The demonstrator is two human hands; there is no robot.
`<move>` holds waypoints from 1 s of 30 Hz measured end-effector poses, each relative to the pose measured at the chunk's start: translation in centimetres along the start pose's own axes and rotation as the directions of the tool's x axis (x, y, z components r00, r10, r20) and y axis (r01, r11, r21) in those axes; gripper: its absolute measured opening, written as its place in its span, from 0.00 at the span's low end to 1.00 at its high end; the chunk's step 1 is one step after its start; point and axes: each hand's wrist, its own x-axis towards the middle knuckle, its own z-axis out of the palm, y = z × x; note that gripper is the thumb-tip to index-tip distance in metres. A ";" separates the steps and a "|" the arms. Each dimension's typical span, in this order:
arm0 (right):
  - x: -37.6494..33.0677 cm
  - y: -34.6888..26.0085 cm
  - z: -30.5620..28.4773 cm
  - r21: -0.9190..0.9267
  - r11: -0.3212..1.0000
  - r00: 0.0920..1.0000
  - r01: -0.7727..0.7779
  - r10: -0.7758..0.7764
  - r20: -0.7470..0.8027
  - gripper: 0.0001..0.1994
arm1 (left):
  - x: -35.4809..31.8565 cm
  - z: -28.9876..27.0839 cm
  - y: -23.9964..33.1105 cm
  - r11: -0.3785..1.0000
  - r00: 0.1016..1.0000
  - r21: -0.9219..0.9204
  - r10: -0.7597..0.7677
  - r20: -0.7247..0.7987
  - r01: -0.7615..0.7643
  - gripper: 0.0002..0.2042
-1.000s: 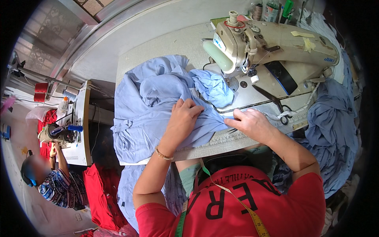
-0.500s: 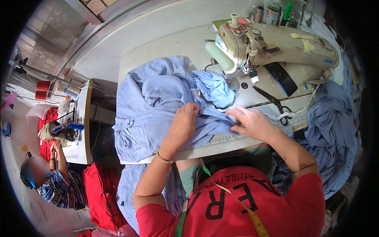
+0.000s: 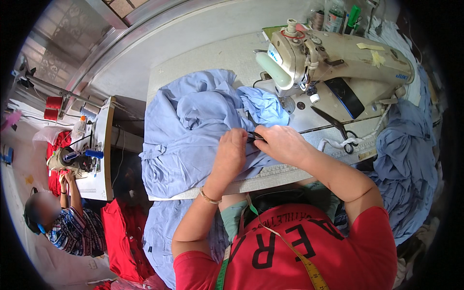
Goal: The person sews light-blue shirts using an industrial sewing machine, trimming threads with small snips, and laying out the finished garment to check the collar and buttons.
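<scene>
A large heap of light blue cloth [image 3: 193, 121] lies on the sewing table. Pinched at its near right edge is my left hand [image 3: 231, 147], its fingers closed on the cloth. My right hand [image 3: 280, 143] is closed beside it, fingertips almost meeting the left. Out of that right hand pokes a small dark tool [image 3: 256, 137], narrow like thread snips; most of it is hidden by the fingers. Just beyond the hands, a paler blue crumpled piece of cloth [image 3: 266, 106] rests near the needle area of the sewing machine [image 3: 338, 58].
Black scissors [image 3: 338, 126] and a dark phone [image 3: 344, 98] lie right of the needle. A white cord [image 3: 333, 143] crosses the table. More blue cloth [image 3: 406, 145] hangs at the right. Far left, another person [image 3: 72, 222] works at a second sewing machine [image 3: 67, 159]; red cloth [image 3: 123, 237] lies nearby.
My right hand has moved left to meet the left hand, and a dark tool now shows in its fingers. The left hand has shifted slightly right, still on the cloth.
</scene>
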 end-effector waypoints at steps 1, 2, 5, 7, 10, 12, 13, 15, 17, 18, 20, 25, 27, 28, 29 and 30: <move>0.0 -0.1 0.0 -0.014 1.000 1.000 0.000 0.000 -0.008 0.10 | 0.0 0.0 0.1 1.000 1.000 0.024 0.017 0.007 -0.017 0.05; 0.0 -0.1 0.1 -0.028 1.000 1.000 -0.001 0.000 -0.016 0.10 | 0.0 0.0 0.1 0.998 0.999 0.048 0.033 0.014 -0.034 0.05; 0.1 -0.1 0.5 -0.073 0.997 0.999 0.009 -0.011 -0.030 0.09 | -0.1 0.1 -0.1 0.999 0.999 0.041 0.033 0.008 -0.033 0.06; 0.0 0.0 0.8 -0.117 0.993 0.999 0.023 -0.026 -0.028 0.09 | -0.2 0.3 -0.2 0.998 0.999 0.047 0.037 0.006 -0.037 0.06; -0.2 0.5 1.4 -0.152 0.987 0.996 0.047 -0.057 -0.065 0.09 | 0.0 0.2 0.0 0.999 0.999 0.036 0.040 0.015 -0.040 0.06; -0.3 0.6 1.6 -0.150 0.988 0.994 0.044 -0.059 -0.097 0.08 | -0.2 0.3 -0.2 1.000 1.000 -0.019 0.016 -0.010 -0.016 0.05; -0.4 0.6 1.6 -0.142 0.989 0.993 0.029 -0.045 -0.112 0.08 | -0.4 0.6 -0.7 0.997 0.999 -0.071 -0.006 -0.038 0.004 0.03; -0.9 0.9 1.5 -0.125 0.992 0.989 0.035 -0.052 -0.138 0.07 | -0.2 0.4 -1.0 0.935 0.981 -0.314 -0.188 -0.046 0.164 0.04; -1.9 1.7 1.4 -0.106 0.991 0.983 0.081 -0.097 -0.155 0.07 | 0.1 -0.4 -1.2 0.659 0.880 -0.632 -0.469 0.079 0.408 0.06; -2.3 2.2 1.5 -0.110 0.989 0.981 0.099 -0.116 -0.155 0.07 | 0.2 -0.8 -1.4 0.529 0.850 -0.723 -0.503 0.156 0.445 0.06; -3.0 3.1 1.8 -0.118 0.984 0.976 0.135 -0.152 -0.156 0.07 | 0.5 -1.8 -1.8 0.232 0.788 -0.838 -0.528 0.318 0.493 0.05; -3.6 3.1 1.2 -0.121 0.988 0.985 0.097 -0.113 -0.134 0.08 | 0.6 -3.3 -1.6 -0.154 0.798 -0.904 -0.427 0.425 0.399 0.03; -3.7 3.2 1.2 -0.117 0.988 0.983 0.096 -0.113 -0.145 0.08 | 0.4 -3.3 -1.4 0.032 0.819 -0.909 -0.448 0.358 0.415 0.04; -3.7 3.2 1.3 -0.116 0.989 0.982 0.096 -0.113 -0.149 0.08 | 0.3 -3.3 -0.9 0.359 0.836 -0.806 -0.473 0.278 0.471 0.05; -3.7 3.3 1.4 -0.112 0.989 0.982 0.096 -0.112 -0.150 0.08 | 0.2 -3.1 0.1 0.636 0.859 -0.599 -0.471 0.198 0.487 0.06; -3.7 3.3 1.4 -0.099 0.990 0.982 0.096 -0.110 -0.153 0.08 | 0.1 -2.9 1.1 0.832 0.889 -0.314 -0.441 0.125 0.457 0.07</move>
